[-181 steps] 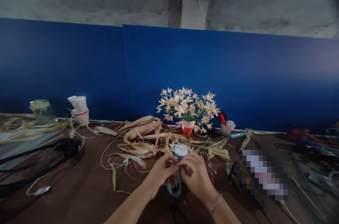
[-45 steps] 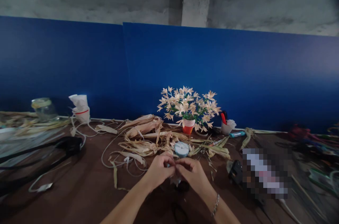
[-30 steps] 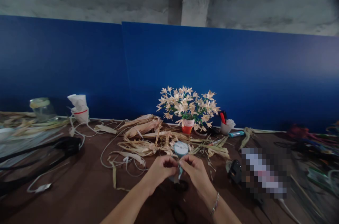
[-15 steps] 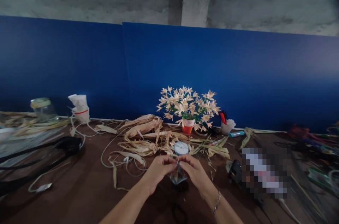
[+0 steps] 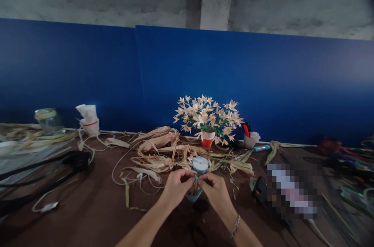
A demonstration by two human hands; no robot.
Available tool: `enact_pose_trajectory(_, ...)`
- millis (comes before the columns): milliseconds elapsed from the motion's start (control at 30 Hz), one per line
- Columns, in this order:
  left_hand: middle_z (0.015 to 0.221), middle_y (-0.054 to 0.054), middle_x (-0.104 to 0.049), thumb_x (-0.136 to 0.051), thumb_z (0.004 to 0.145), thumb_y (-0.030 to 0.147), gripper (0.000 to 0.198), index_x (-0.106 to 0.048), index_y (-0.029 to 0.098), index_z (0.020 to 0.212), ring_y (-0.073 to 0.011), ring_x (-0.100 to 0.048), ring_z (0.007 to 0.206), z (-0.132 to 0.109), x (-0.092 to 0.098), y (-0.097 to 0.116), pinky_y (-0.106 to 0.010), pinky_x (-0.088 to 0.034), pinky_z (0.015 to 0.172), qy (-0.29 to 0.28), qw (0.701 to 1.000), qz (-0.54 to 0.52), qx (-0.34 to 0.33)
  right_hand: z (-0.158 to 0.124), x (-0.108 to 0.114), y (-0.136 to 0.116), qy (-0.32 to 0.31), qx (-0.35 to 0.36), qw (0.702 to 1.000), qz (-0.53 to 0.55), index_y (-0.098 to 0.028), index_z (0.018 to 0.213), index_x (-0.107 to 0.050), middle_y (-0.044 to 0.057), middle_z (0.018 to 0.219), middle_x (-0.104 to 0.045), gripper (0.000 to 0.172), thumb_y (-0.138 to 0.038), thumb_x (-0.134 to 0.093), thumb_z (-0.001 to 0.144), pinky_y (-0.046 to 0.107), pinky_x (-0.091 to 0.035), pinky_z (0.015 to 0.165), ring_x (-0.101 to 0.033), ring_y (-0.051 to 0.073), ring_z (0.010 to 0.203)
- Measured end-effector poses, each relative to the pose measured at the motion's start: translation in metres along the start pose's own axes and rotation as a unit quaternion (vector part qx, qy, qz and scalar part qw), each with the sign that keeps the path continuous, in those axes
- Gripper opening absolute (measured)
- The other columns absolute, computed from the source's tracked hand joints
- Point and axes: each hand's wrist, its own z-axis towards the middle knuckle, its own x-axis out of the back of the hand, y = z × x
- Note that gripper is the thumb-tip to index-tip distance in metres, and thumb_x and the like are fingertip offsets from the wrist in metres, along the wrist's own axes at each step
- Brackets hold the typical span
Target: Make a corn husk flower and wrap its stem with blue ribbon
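My left hand (image 5: 177, 188) and my right hand (image 5: 215, 189) meet in front of me, thumbs and fingertips pinched together. Between them is a small bundle of brown strands (image 5: 194, 189) with a pale blue bit at its top; its exact kind is too small to make out. Below the fingertips shows a bluish, glassy-looking container (image 5: 194, 197), partly hidden by the hands. Just beyond the fingers lies a round object with a whitish top (image 5: 200, 164). A silver bracelet (image 5: 235, 226) circles my right wrist.
Dried corn husks (image 5: 159, 142) spread behind the hands. A red-and-white pot (image 5: 207, 140) holds pale husk-like flowers (image 5: 204, 112). A white cable (image 5: 115, 169) loops at left, near black straps (image 5: 74, 160). A glass jar (image 5: 48, 121) and a blurred-out object (image 5: 293, 190) flank the table.
Both hands have shifted slightly and the fingertips have moved a little apart, so the pale blue bit and brown strands show more. The things on the table stay in place.
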Motion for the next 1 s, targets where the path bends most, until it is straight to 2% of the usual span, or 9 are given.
enact_pose_trajectory(200, 0.059, -0.001, -0.058, -0.055, 0.063, 0.024, 0.016, -0.062, 0.011, 0.070, -0.0115, -0.049, 0.053, 0.000, 0.000, -0.002, -0.021, -0.037, 0.051, -0.008, 1.000, 0.007, 0.010, 0.003, 0.002, 0.004, -0.012, -0.015, 1.000, 0.002, -0.015, 0.057, -0.064, 0.001, 0.053, -0.060, 0.013, -0.020, -0.055, 0.065, 0.021, -0.040, 0.050, -0.053, 0.013, 0.053)
enact_pose_trajectory(300, 0.056, 0.000, -0.056, -0.055, 0.063, 0.024, 0.015, -0.061, 0.011, 0.070, -0.0104, -0.047, 0.051, 0.000, 0.001, -0.002, -0.020, -0.035, 0.048, -0.009, 1.000, 0.006, 0.022, 0.005, 0.004, 0.005, -0.025, -0.021, 0.999, 0.005, -0.016, 0.067, -0.066, 0.001, 0.059, -0.063, 0.012, -0.019, -0.055, 0.063, 0.022, -0.042, 0.052, -0.054, 0.014, 0.055)
enact_pose_trajectory(433, 0.053, 0.002, -0.054, -0.054, 0.062, 0.022, 0.013, -0.059, 0.011, 0.067, -0.0094, -0.045, 0.049, -0.001, 0.001, -0.003, -0.020, -0.034, 0.047, -0.027, 0.999, 0.007, 0.026, 0.006, 0.006, 0.003, -0.041, -0.030, 0.996, 0.069, -0.015, 0.078, -0.065, 0.004, 0.070, -0.065, 0.020, -0.028, -0.057, 0.066, 0.023, -0.044, 0.057, -0.056, 0.015, 0.064)
enact_pose_trajectory(600, 0.056, 0.000, -0.057, -0.054, 0.060, 0.018, 0.009, -0.060, 0.011, 0.063, -0.0105, -0.048, 0.053, 0.000, -0.001, -0.006, -0.021, -0.037, 0.051, -0.049, 0.999, 0.017, 0.009, 0.006, 0.006, 0.003, -0.024, -0.017, 0.999, 0.019, -0.014, 0.064, -0.061, 0.000, 0.057, -0.058, 0.016, -0.030, -0.059, 0.064, 0.020, -0.037, 0.050, -0.049, 0.012, 0.055)
enact_pose_trajectory(700, 0.053, 0.001, -0.056, -0.056, 0.057, 0.017, 0.008, -0.058, 0.012, 0.061, -0.0091, -0.046, 0.047, 0.000, -0.002, -0.004, -0.021, -0.036, 0.049, -0.074, 0.995, -0.025, 0.059, 0.006, 0.008, 0.001, -0.035, -0.006, 0.999, 0.010, -0.014, 0.060, -0.059, -0.001, 0.056, -0.055, 0.014, -0.027, -0.057, 0.065, 0.020, -0.035, 0.051, -0.046, 0.010, 0.054)
enact_pose_trajectory(800, 0.049, 0.002, -0.055, -0.057, 0.055, 0.016, 0.007, -0.057, 0.012, 0.061, -0.0080, -0.044, 0.043, -0.002, -0.003, 0.000, -0.021, -0.035, 0.047, -0.103, 0.982, -0.099, 0.123, 0.005, 0.010, -0.003, -0.061, -0.013, 0.997, 0.045, -0.014, 0.060, -0.057, -0.001, 0.056, -0.053, 0.015, -0.027, -0.057, 0.065, 0.019, -0.035, 0.052, -0.045, 0.010, 0.054)
enact_pose_trajectory(1000, 0.049, 0.002, -0.054, -0.065, 0.057, 0.023, 0.014, -0.058, 0.011, 0.059, -0.0068, -0.043, 0.043, -0.008, 0.001, 0.006, -0.020, -0.031, 0.046, -0.142, 0.953, -0.207, 0.170, 0.003, 0.010, -0.008, -0.095, -0.030, 0.989, 0.111, -0.014, 0.059, -0.055, -0.002, 0.056, -0.051, 0.020, -0.033, -0.059, 0.064, 0.019, -0.034, 0.052, -0.043, 0.009, 0.052)
